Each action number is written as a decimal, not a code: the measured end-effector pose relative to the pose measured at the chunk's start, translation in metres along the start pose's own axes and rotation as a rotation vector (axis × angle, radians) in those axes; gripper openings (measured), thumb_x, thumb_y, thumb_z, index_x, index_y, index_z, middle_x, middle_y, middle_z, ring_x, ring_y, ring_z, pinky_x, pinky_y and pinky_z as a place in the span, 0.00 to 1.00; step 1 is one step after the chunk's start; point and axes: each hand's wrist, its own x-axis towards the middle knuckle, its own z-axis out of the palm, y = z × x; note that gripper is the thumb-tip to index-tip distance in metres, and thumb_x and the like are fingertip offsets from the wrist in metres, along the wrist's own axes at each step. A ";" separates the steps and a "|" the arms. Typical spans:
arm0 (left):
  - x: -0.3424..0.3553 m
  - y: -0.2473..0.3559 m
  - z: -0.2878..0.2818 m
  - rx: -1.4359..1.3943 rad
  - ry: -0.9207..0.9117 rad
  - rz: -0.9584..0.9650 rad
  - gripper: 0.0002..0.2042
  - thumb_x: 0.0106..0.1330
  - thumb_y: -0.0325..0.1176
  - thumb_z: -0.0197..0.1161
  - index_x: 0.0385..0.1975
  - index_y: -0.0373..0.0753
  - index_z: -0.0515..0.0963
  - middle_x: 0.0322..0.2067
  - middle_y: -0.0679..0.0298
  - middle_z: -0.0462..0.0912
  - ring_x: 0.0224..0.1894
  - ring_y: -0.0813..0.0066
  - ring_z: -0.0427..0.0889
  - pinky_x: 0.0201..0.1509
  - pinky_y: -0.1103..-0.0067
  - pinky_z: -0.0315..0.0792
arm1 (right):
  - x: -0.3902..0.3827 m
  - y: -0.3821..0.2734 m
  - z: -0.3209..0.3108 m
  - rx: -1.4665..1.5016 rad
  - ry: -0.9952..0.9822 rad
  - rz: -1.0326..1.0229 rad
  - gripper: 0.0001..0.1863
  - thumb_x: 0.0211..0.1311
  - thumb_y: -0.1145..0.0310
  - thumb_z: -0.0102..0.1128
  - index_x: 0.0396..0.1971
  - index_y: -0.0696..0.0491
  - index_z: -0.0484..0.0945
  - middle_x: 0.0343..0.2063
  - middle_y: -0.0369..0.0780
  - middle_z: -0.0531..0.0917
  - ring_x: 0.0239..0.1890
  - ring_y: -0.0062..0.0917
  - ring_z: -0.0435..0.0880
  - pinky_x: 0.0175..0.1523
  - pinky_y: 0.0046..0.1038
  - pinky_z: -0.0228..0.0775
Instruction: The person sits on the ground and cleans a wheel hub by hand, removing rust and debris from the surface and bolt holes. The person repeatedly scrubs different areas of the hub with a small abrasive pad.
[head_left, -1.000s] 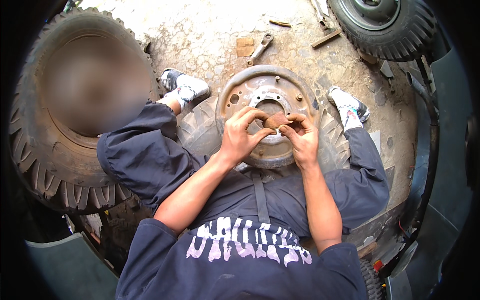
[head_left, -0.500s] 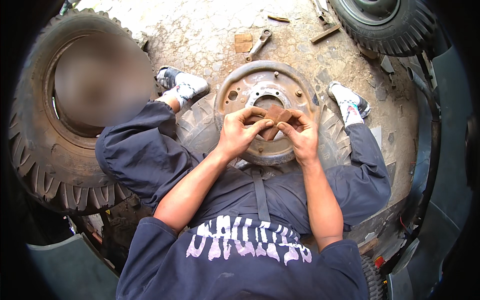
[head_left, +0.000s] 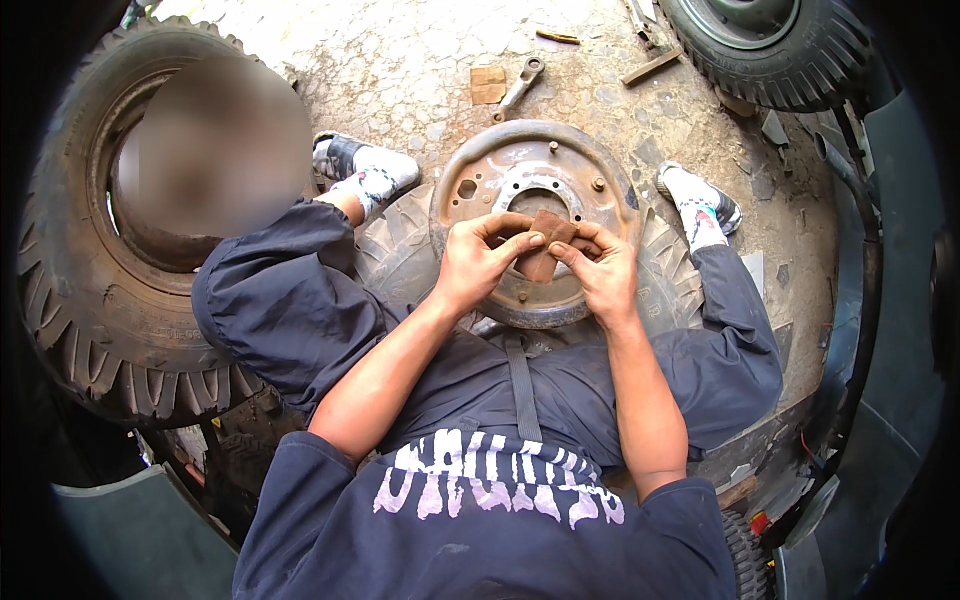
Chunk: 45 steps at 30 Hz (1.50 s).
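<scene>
Hands over round plate (cracked floor).

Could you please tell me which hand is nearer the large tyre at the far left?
Left: the left hand is right of the large tyre, not touching it; the right hand is farther right.

Sheet reddish-brown; metal disc mottled rust-brown and grey, whitish toward its centre. Shirt dark navy with a streaky pale pink-white print, trousers plain dark navy, socks white with dark and reddish marks. Tyre at left dusty brown over dark grey, tyre at upper right near-black, ground tan and grey in a blotchy cracked pattern, side panel dark grey-green.
</scene>
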 end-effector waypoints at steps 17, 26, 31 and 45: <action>0.004 -0.008 -0.002 -0.118 -0.019 -0.101 0.15 0.69 0.35 0.76 0.47 0.30 0.88 0.38 0.62 0.92 0.40 0.80 0.87 0.48 0.80 0.80 | 0.001 -0.005 0.005 0.144 -0.036 0.025 0.21 0.68 0.79 0.71 0.59 0.64 0.80 0.50 0.44 0.90 0.52 0.23 0.88 0.59 0.24 0.80; 0.001 -0.018 0.000 -0.309 -0.055 -0.174 0.17 0.70 0.36 0.75 0.51 0.30 0.87 0.41 0.64 0.91 0.41 0.80 0.86 0.49 0.80 0.79 | 0.002 0.017 0.005 0.176 0.044 -0.046 0.20 0.66 0.76 0.75 0.55 0.61 0.80 0.45 0.40 0.89 0.47 0.20 0.88 0.55 0.22 0.81; -0.002 -0.011 -0.004 -0.366 -0.064 -0.243 0.16 0.70 0.36 0.75 0.51 0.32 0.87 0.43 0.66 0.89 0.45 0.80 0.85 0.51 0.81 0.79 | -0.001 0.004 0.013 0.119 0.044 -0.003 0.20 0.68 0.75 0.73 0.58 0.63 0.83 0.49 0.43 0.89 0.50 0.22 0.87 0.56 0.23 0.80; 0.001 -0.027 -0.002 -0.134 0.066 -0.093 0.12 0.65 0.26 0.78 0.44 0.32 0.84 0.36 0.63 0.90 0.37 0.81 0.87 0.42 0.82 0.81 | -0.005 0.003 0.007 -0.140 -0.162 -0.084 0.24 0.64 0.74 0.76 0.59 0.62 0.83 0.48 0.40 0.89 0.48 0.21 0.87 0.55 0.26 0.81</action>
